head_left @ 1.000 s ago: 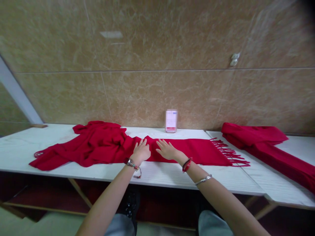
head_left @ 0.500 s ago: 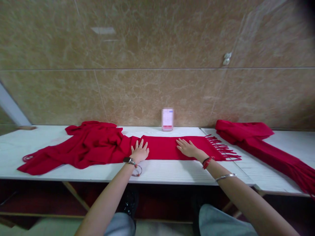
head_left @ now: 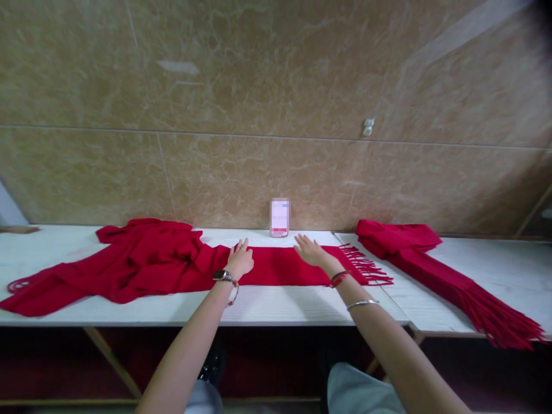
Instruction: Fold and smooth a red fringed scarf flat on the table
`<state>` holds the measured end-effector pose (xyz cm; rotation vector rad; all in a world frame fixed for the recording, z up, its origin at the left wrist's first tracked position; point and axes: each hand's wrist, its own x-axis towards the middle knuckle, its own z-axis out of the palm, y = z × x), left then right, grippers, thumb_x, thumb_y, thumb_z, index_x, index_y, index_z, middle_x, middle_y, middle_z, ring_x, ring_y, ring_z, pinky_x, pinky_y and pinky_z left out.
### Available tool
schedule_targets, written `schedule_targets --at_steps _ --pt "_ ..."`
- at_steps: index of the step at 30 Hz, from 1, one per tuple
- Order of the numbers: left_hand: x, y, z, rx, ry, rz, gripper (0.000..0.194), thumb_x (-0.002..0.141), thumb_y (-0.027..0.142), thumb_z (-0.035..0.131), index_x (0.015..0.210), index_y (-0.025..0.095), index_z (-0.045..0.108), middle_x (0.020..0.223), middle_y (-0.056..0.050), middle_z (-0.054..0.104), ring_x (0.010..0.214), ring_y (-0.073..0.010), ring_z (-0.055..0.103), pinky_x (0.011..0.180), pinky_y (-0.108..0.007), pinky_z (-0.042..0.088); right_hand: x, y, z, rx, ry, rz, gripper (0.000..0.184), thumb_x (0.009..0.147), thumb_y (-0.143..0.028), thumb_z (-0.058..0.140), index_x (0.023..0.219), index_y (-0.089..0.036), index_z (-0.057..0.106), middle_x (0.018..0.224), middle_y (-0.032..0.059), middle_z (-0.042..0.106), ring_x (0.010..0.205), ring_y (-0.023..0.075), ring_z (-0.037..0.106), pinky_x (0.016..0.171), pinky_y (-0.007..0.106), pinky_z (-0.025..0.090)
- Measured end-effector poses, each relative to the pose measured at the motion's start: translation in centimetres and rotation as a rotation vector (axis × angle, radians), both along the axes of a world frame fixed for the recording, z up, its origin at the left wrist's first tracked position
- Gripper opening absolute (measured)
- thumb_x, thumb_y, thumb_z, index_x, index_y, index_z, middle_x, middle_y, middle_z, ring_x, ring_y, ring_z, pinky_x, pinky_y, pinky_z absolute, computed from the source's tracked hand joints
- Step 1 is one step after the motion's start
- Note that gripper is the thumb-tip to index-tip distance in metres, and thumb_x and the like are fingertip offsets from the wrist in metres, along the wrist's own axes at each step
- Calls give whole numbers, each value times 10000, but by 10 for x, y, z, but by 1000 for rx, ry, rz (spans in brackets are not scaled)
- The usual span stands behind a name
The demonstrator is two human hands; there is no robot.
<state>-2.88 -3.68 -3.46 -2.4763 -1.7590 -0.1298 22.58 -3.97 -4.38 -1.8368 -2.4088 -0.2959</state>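
A red fringed scarf (head_left: 276, 267) lies along the white table, its right part spread flat and its left part bunched in loose folds. My left hand (head_left: 240, 261) is over the spread cloth beside the bunched folds, fingers apart and pointing to the far edge. Over the same strip, nearer the fringe, my right hand (head_left: 314, 253) is stretched out flat with nothing in it. Fingertips of both hands reach past the cloth's far edge. Whether the palms press on the cloth or hover just above it, I cannot tell.
Another red scarf (head_left: 431, 270), folded lengthwise, lies to the right with its fringe at the front edge. A phone (head_left: 280, 217) with a blurred screen stands against the tiled wall (head_left: 241, 172). The white table (head_left: 293, 307) has a seam on the right. A small white fixture (head_left: 368, 127) is on the wall.
Both hands have moved from the middle of the flat cloth toward its far edge. The view has shifted to the right. The scarf keeps its layout.
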Motion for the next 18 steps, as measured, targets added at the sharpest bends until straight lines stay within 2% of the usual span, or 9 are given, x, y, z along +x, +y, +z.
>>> schedule_targets --at_steps 2,4,7,11,15,18 --pt "5 12 -6 -1 -37 -84 436 850 213 281 1249 148 445 1468 -75 126 1334 -209 114 1046 -386 199 -44 5 2 -10 32 86 480 914 -293 255 1363 -125 282 1429 158 234 1307 286 195 984 540 280" --pt "5 24 -14 -77 -50 -111 465 888 259 219 1325 166 345 1463 -69 152 1328 -196 144 1039 -382 218 -75 9 -4 -66 63 143 490 912 -321 269 1359 -123 287 1423 159 247 1303 279 212 999 529 263" --pt "1 35 -28 -145 -32 -79 497 903 347 197 1360 174 285 1447 -89 200 1316 -218 191 1029 -425 221 -88 13 -18 -130 115 137 477 915 -336 252 1350 -148 306 1419 140 269 1296 260 239 997 521 267" --pt "-3 39 -35 -147 -23 -62 525 901 381 185 1376 168 255 1452 -95 175 1320 -218 176 1039 -411 193 -54 16 -31 -122 114 78 473 920 -320 217 1356 -154 294 1422 134 268 1297 246 241 998 522 254" --pt "-2 38 -35 -146 -22 -52 526 898 387 186 1377 181 255 1454 -81 172 1320 -213 177 1040 -395 192 12 12 -33 -124 19 -50 461 918 -292 213 1353 -174 307 1429 122 253 1306 245 216 1001 538 221" --pt "-2 37 -35 -140 -33 -50 525 897 392 186 1375 189 260 1452 -72 180 1320 -206 178 1042 -390 187 63 5 -32 -159 0 -205 463 916 -276 190 1352 -175 311 1426 122 261 1300 238 234 974 537 270"
